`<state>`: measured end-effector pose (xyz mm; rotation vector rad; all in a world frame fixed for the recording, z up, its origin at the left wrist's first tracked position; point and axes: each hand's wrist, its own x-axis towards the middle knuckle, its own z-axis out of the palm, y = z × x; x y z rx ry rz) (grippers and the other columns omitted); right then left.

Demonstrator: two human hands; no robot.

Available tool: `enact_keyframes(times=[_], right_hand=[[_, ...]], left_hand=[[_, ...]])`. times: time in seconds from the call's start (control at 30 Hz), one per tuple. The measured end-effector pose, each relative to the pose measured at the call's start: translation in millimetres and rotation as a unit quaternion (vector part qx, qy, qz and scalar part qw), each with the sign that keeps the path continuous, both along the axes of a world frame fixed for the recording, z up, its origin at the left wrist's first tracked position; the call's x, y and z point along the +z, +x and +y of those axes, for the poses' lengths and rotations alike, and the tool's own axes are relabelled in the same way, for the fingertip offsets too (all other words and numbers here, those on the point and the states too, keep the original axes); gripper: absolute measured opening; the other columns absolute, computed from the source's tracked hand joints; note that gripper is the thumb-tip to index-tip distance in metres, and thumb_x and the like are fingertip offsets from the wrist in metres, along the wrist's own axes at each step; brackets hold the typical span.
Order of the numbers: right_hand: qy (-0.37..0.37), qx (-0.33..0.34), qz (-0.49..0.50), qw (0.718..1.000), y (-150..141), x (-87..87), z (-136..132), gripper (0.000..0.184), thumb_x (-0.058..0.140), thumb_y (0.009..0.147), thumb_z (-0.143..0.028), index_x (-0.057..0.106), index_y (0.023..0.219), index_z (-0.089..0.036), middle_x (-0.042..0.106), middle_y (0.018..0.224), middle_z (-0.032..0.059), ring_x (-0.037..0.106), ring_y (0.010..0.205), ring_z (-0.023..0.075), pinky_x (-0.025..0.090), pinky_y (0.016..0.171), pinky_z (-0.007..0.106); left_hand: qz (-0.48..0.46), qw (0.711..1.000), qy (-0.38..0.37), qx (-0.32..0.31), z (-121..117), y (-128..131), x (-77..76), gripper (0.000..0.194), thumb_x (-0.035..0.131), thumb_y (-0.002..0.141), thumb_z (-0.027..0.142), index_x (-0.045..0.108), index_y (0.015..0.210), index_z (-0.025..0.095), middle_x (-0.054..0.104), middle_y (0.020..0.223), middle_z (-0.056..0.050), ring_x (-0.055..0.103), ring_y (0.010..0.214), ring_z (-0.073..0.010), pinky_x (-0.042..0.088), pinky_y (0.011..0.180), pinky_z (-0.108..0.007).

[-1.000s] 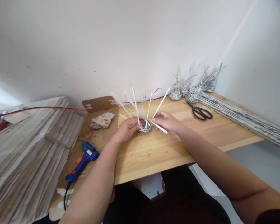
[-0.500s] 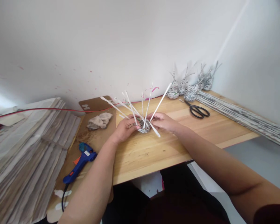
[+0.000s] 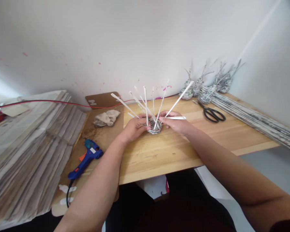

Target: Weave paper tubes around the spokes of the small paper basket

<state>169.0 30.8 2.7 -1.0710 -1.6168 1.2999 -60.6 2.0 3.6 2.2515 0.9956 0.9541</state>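
Observation:
A small woven base of rolled newspaper (image 3: 155, 127) sits on the wooden table (image 3: 183, 145), with several white paper sticks (image 3: 145, 104) fanning upward from it. My left hand (image 3: 134, 128) cups the left side of the base, fingers curled against it. On the right side, my right hand (image 3: 175, 122) pinches one paper stick (image 3: 176, 118), which lies nearly level and points right.
A blue glue gun (image 3: 85, 159) and a crumpled rag (image 3: 107, 117) lie on a brown board at the left. Stacked newspapers (image 3: 26, 145) fill the far left. Black scissors (image 3: 211, 112), several finished woven pieces (image 3: 205, 88) and a bundle of paper rods (image 3: 253, 120) occupy the back right.
The stick in my right hand has swung from pointing down toward me to lying level and pointing right. My left hand has stayed on the base.

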Motion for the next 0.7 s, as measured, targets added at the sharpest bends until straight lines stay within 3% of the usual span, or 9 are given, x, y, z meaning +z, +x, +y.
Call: enact_keyframes(times=[0.23,0.57,0.7], right_hand=[[0.029,0.024,-0.026,0.999,0.1,-2.3,1.1,0.026,0.073,0.073,-0.034,0.068,0.093,-0.016,0.070,0.084,0.0029,0.062,0.075,0.0156,0.048,0.072,0.031],[0.063,0.117,-0.055,0.990,3.9,8.1,-3.1,0.015,0.063,0.073,-0.015,0.063,0.088,-0.016,0.064,0.075,-0.0010,0.059,0.067,0.0125,0.047,0.065,0.025],[0.077,0.158,-0.062,0.982,9.5,6.3,1.4,0.023,0.062,0.078,-0.015,0.067,0.100,-0.014,0.072,0.091,0.0052,0.066,0.079,0.0163,0.052,0.072,0.028]], left_hand=[[0.000,1.000,0.015,0.019,1.7,-0.6,-5.5,0.016,0.062,0.089,0.032,0.069,0.084,0.019,0.067,0.121,-0.011,0.060,0.121,-0.0252,0.046,0.103,-0.040],[0.013,0.998,0.022,0.049,1.4,-3.4,-5.6,0.017,0.061,0.090,0.034,0.070,0.087,0.019,0.067,0.121,-0.011,0.059,0.121,-0.0255,0.045,0.103,-0.040],[0.018,0.997,0.026,0.075,3.6,-9.8,-8.2,0.018,0.063,0.088,0.036,0.073,0.090,0.021,0.064,0.126,-0.011,0.053,0.129,-0.0267,0.041,0.109,-0.042]])
